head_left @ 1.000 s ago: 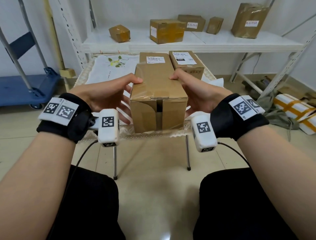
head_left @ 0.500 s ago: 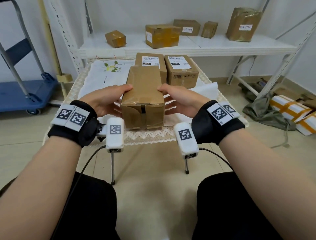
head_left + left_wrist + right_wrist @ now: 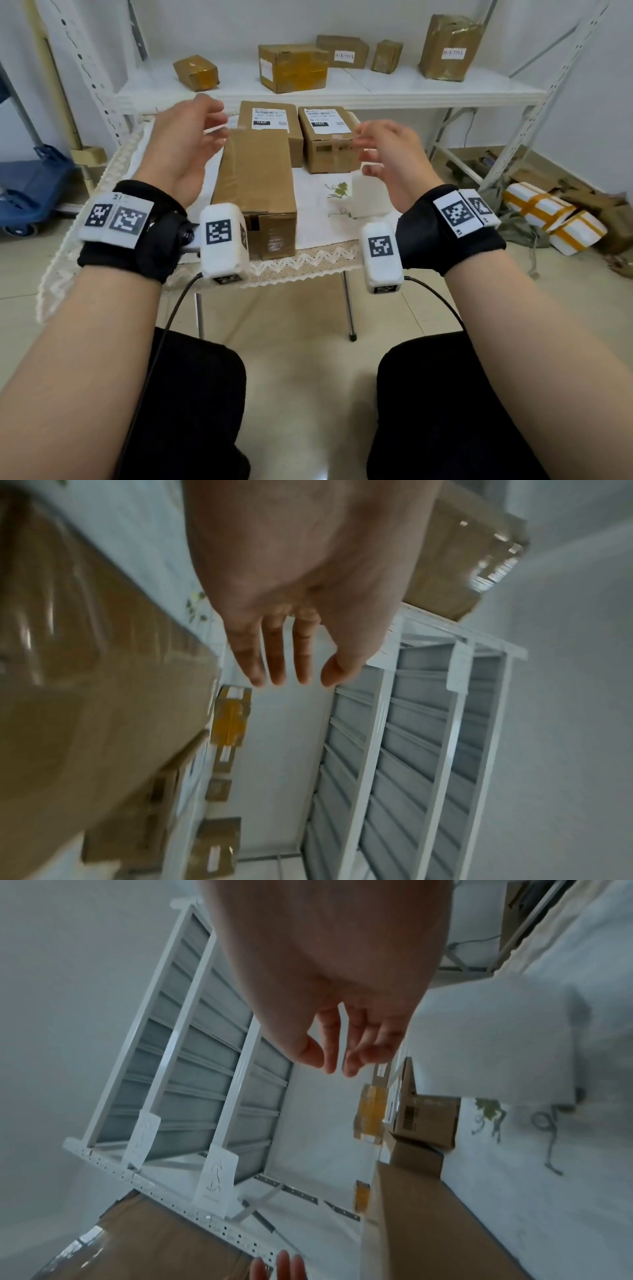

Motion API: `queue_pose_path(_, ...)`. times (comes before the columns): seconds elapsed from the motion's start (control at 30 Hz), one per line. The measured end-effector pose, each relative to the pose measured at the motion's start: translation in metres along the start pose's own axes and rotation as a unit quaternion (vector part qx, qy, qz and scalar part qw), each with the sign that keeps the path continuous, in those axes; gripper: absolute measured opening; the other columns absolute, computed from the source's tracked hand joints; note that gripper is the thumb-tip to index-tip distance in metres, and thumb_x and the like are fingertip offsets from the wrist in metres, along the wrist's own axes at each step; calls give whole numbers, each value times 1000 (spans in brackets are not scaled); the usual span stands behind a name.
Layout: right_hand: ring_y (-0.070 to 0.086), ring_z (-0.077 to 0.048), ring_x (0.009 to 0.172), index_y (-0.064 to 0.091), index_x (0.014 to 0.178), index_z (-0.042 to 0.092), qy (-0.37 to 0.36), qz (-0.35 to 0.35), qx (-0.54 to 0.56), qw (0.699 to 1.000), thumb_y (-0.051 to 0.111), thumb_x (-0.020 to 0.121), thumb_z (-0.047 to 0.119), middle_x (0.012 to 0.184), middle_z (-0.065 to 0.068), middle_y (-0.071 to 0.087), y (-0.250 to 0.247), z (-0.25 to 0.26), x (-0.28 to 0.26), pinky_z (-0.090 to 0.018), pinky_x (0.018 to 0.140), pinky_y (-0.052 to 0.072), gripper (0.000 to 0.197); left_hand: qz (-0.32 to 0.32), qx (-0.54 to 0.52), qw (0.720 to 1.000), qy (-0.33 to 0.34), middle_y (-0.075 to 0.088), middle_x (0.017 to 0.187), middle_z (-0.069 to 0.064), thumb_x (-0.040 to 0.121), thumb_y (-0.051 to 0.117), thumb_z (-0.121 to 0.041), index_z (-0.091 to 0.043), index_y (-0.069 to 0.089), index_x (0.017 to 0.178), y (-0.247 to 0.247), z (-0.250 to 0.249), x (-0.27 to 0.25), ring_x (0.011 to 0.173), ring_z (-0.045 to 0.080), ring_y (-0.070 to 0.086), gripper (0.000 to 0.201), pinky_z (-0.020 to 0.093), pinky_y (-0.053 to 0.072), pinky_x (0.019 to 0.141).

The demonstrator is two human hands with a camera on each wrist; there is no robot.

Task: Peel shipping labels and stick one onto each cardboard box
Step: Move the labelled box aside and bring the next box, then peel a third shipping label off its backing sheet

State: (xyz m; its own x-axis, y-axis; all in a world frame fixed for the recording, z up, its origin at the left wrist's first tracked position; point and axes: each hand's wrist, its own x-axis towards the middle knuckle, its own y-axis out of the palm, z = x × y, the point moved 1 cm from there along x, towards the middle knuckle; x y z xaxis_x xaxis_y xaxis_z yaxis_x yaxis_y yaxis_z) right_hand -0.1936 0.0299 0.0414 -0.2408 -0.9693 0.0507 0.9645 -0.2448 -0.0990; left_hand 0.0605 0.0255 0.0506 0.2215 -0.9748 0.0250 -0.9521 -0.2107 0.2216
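A long unlabelled cardboard box (image 3: 255,192) lies on the small cloth-covered table (image 3: 308,263), end towards me. Behind it stand two boxes with white labels, the left one (image 3: 270,118) and the right one (image 3: 327,137). My left hand (image 3: 185,144) hovers left of the long box, fingers loose and holding nothing; the left wrist view shows its fingers (image 3: 274,653) straight beside the box (image 3: 85,669). My right hand (image 3: 390,154) hovers to the right, fingers relaxed and empty (image 3: 342,1053). A white label sheet (image 3: 368,195) lies on the table under it.
A white metal shelf (image 3: 342,90) behind the table carries several taped boxes, some labelled. A blue trolley (image 3: 30,185) stands at the left. White parcels with orange tape (image 3: 551,219) and clutter lie on the floor at the right.
Both hands have let go of the long box, which now lies on the table, and have lifted apart to either side of it. The head view has shifted closer.
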Motion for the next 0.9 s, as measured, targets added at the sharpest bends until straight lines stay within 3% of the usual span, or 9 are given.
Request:
queue_pose_path(0.1, 53, -12, 85, 73, 108, 13, 6, -56, -22, 998, 55, 96, 17, 95, 4, 64, -18, 2, 6, -20, 69, 43, 21, 68, -127, 989, -30, 68, 101, 10, 94, 64, -15, -6, 61, 105, 16, 0, -5, 89, 22, 71, 14, 24, 58, 82)
queue_pose_path(0.23, 52, -30, 120, 81, 78, 28, 67, -111, -84, 988, 63, 72, 34, 118, -1, 67, -29, -8, 21, -42, 106, 45, 20, 144, -110, 983, -40, 70, 103, 10, 98, 61, -18, -6, 61, 107, 39, 1, -15, 93, 22, 73, 15, 26, 58, 81)
queue_pose_path(0.3, 48, -21, 113, 78, 105, 24, 93, -72, -97, 988, 61, 84, 18, 120, 2, 59, -27, -10, 18, -30, 97, 40, 27, 170, -69, 982, -45, 72, 107, 11, 98, 61, -19, -7, 61, 111, 49, 4, -18, 96, 22, 74, 18, 27, 59, 84)
queue_pose_path(0.37, 42, -19, 110, 53, 141, 14, 111, -33, -119, 986, 57, 92, -1, 125, -2, 48, -29, -20, 22, -28, 87, 37, 52, 188, -36, 980, -58, 72, 110, 13, 98, 62, -20, -7, 62, 110, 57, 7, -21, 97, 23, 74, 17, 28, 60, 86)
queue_pose_path(0.47, 46, -25, 118, 36, 152, 12, 129, -15, -148, 980, 60, 89, -6, 140, -11, 48, -30, -32, 24, -31, 85, 38, 69, 206, 6, 975, -77, 73, 115, 14, 98, 63, -22, -8, 64, 112, 66, 11, -23, 102, 25, 75, 20, 30, 61, 86)
queue_pose_path(0.57, 50, -27, 122, 53, 138, 11, 146, -17, -143, 979, 65, 87, -7, 137, -12, 54, -31, -38, 24, -35, 89, 41, 56, 219, 51, 970, -87, 74, 119, 14, 99, 62, -23, -7, 65, 118, 72, 15, -25, 108, 27, 73, 25, 36, 60, 93)
queue_pose_path(0.63, 54, -27, 109, 64, 107, 16, 158, -12, -130, 979, 68, 87, -3, 123, -11, 62, -31, -43, 23, -35, 82, 44, 28, 225, 78, 967, -92, 73, 121, 15, 99, 62, -24, -8, 65, 118, 76, 18, -26, 107, 28, 73, 25, 37, 60, 94)
queue_pose_path(0.7, 57, -27, 100, 59, 82, 21, 156, -2, -115, 981, 72, 87, 2, 112, -9, 65, -30, -45, 19, -31, 72, 45, 23, 225, 93, 965, -99, 71, 124, 16, 99, 63, -25, -7, 64, 124, 78, 22, -25, 109, 29, 73, 31, 35, 61, 91)
queue_pose_path(0.9, 52, -22, 84, 56, 81, 20, 57, -3, -33, 998, 71, 88, 9, 114, -7, 60, -28, -35, 18, -25, 61, 54, 20, 223, 78, 965, -117, 54, 132, 10, 98, 65, -35, -18, 63, 124, 82, 26, -24, 128, 26, 52, 31, 37, 48, 108)
